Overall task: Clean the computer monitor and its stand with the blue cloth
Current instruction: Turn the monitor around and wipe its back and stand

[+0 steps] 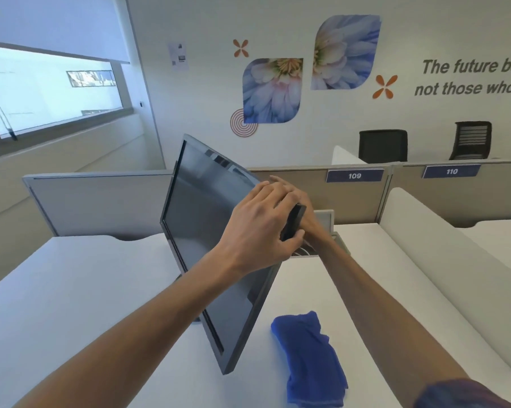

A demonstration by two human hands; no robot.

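Both my hands are on the monitor (207,231), turned edge-on to swing its back within reach; left hand (260,228) grips its right edge, right hand (299,210) behind, grip unclear; cloth (310,357) lies released near the worktop's (71,290) front edge.

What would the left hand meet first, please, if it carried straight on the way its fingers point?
Probably the right hand, just beyond the monitor edge that the left hand grips; past that, the partition. Depth is hard to judge.
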